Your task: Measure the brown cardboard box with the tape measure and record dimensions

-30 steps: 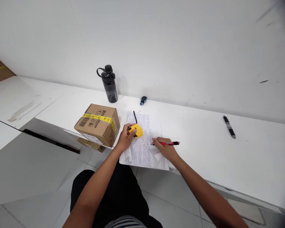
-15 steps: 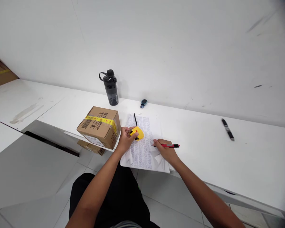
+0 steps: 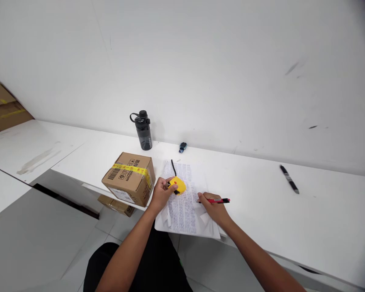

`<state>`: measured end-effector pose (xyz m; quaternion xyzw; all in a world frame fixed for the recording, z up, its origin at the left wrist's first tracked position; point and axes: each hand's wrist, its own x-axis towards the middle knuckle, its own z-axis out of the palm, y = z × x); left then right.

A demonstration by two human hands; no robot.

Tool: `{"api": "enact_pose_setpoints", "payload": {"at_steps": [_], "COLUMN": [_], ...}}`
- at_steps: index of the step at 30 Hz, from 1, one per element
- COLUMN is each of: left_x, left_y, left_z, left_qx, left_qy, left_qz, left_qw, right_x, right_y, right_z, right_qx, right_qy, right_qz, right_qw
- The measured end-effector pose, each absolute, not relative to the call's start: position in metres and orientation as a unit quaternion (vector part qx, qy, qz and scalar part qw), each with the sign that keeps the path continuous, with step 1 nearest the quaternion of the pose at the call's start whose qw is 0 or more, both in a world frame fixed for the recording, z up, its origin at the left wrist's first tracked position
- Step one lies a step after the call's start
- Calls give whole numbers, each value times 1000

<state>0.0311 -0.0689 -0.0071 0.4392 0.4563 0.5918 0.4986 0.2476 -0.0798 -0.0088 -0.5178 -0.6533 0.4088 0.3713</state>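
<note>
My left hand (image 3: 162, 193) is closed around a yellow tape measure (image 3: 179, 185), held over the left part of the paper sheets (image 3: 182, 211). Dense rows of writing cover the top sheet. In my right hand (image 3: 212, 207) is a red pen with a black end (image 3: 221, 200), its tip side toward the right part of the paper. A black strap (image 3: 173, 167) sticks out above the tape measure across the top of the sheets. Left of my left hand stands a taped cardboard box (image 3: 129, 178), close to it.
Behind the box stands a dark water bottle (image 3: 144, 132). A small watch-like item (image 3: 183, 147) lies near the wall. A black marker (image 3: 288, 179) rests on the white table (image 3: 249, 182) at right. More cartons sit at far left (image 3: 6, 109) and another box (image 3: 115, 205) lies below the table.
The whole scene sits lower in the picture, as the camera has tilted up. Both hands keep their hold on the tape measure and the pen, with little movement over the paper.
</note>
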Motion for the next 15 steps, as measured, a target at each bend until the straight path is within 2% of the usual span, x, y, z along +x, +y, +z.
{"api": "enact_pose_setpoints", "payload": {"at_steps": [15], "left_x": [32], "left_y": [-80], "left_z": [8], "left_qx": [551], "left_qy": [495], "left_qz": [518], "left_qw": [427], "right_x": [248], "right_y": [-81], "right_z": [-6], "right_qx": [-531], "right_qy": [-647], "right_qz": [392], "right_qw": [382]}}
